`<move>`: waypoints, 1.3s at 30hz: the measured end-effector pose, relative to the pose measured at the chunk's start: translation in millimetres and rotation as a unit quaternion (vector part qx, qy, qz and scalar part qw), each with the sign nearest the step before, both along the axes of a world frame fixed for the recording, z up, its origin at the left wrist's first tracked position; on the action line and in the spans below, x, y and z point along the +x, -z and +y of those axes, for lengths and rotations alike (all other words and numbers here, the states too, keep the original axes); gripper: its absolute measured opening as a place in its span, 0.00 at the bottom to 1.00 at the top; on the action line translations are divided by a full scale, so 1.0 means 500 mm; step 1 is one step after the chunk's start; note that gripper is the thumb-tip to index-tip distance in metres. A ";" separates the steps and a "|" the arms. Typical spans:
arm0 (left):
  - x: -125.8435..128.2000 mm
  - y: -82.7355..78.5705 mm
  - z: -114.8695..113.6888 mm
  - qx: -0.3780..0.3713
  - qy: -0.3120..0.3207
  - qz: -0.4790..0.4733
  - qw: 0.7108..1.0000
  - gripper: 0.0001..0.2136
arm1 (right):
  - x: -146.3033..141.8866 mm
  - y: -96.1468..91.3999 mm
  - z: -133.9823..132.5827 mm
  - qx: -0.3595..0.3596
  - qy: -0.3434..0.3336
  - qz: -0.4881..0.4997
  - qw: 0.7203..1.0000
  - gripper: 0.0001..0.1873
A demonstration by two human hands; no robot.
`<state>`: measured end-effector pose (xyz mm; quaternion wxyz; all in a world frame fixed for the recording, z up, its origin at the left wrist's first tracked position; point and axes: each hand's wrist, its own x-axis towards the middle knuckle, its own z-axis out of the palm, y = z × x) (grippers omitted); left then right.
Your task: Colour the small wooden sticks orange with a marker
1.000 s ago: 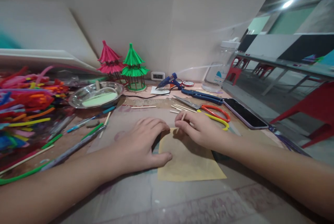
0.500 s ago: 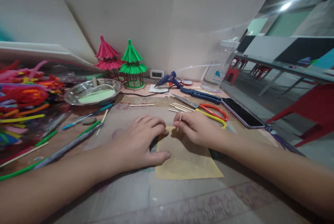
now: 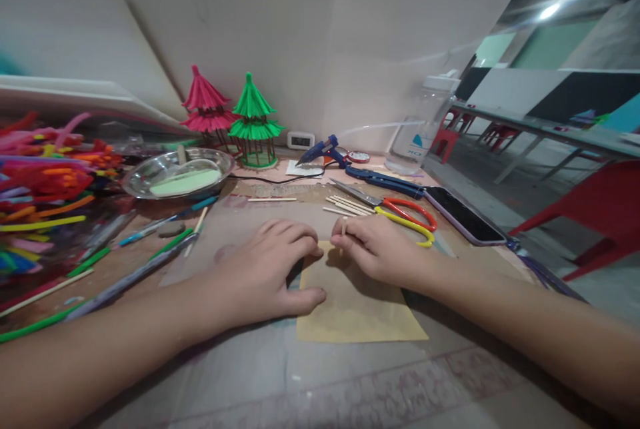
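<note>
A yellowish square of sandpaper or card (image 3: 365, 316) lies flat on the table mat in front of me. My left hand (image 3: 280, 266) rests on its left edge, fingers spread and holding nothing. Between thumb and fingers, my right hand (image 3: 377, 246) pinches a short wooden stick (image 3: 345, 224), held roughly upright over the sheet's far edge. Whether the stick's lower end touches the sheet is hidden. Just beyond the right hand lie several pale wooden sticks (image 3: 347, 205) and scissors (image 3: 407, 212) with orange and yellow handles.
Behind stand a green pagoda model (image 3: 254, 126) and a pink one (image 3: 207, 106). A blue glue gun (image 3: 323, 149), water bottle (image 3: 415, 129) and phone (image 3: 465, 216) sit at the back and right. On the left are a metal dish (image 3: 227, 169) and colourful pipe cleaners (image 3: 50, 176).
My right hand and the stick have shifted very slightly; the stick now stands a bit more upright. My left hand stays in place on the sheet.
</note>
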<state>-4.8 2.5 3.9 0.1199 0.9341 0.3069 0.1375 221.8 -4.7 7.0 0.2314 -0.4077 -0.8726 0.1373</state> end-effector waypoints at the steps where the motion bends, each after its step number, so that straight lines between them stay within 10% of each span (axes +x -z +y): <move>1: 0.000 0.000 0.000 -0.001 0.003 0.001 1.000 0.18 | 0.000 0.000 0.000 -0.009 -0.006 0.005 1.000 0.12; 39: 0.000 -0.005 -0.001 -0.015 0.003 0.017 1.000 0.18 | -0.004 0.011 -0.004 0.012 -0.034 0.033 0.999 0.12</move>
